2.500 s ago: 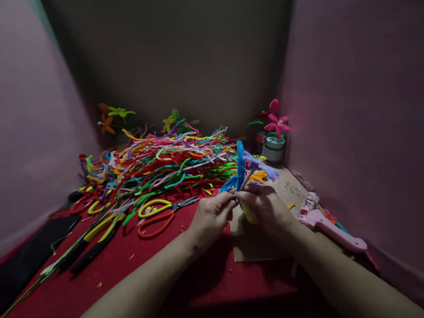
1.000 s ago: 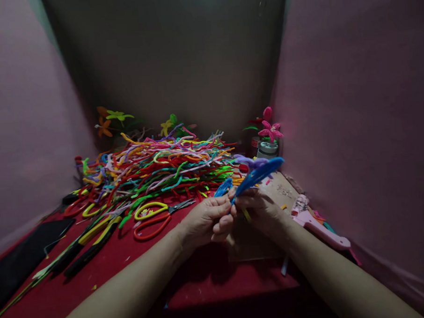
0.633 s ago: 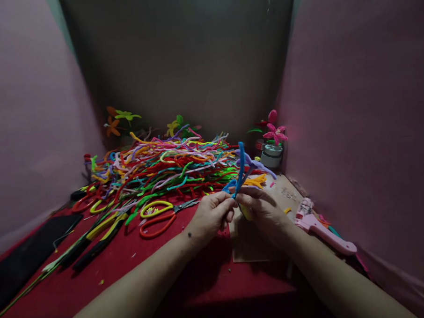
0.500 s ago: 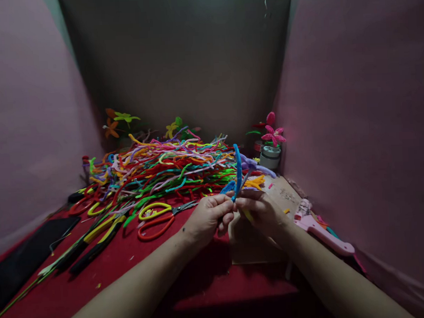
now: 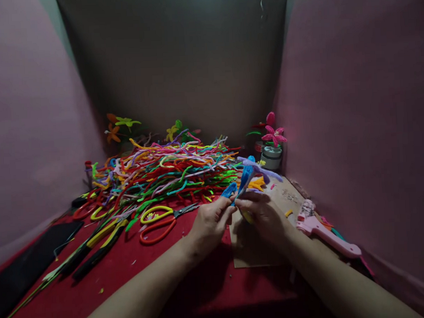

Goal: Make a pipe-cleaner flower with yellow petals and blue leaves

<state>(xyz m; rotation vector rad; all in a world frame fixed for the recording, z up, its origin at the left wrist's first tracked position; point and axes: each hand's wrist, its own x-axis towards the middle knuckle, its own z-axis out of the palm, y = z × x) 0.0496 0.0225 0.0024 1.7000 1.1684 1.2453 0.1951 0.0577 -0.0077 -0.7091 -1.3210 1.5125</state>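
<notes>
Both my hands meet over the near-left edge of a cardboard sheet (image 5: 249,256). My left hand (image 5: 213,220) is closed in a pinch at the base of blue pipe cleaners (image 5: 247,176) bent into petal-like loops. Pressed against the same base, my right hand (image 5: 261,212) is closed on them too; one loop leans up from its fingers, another points left. Just beyond stands a lilac pipe-cleaner flower (image 5: 268,170), partly behind the blue loop. Orange pipe-cleaner petals (image 5: 257,183) lie past my right fingers. The exact join is hidden by my fingertips.
A large heap of colourful pipe cleaners (image 5: 163,170) spreads across the red cloth (image 5: 189,291). Scissors (image 5: 158,222) and pliers (image 5: 100,250) lie left, beside a black flat object (image 5: 30,265). A pink glue gun (image 5: 327,231) is right. A pink flower (image 5: 274,135) stands in a pot (image 5: 271,157).
The upright blue loop has turned, now showing broader and leaning right rather than thin and vertical. My hands have shifted slightly, still together. The view has moved a little.
</notes>
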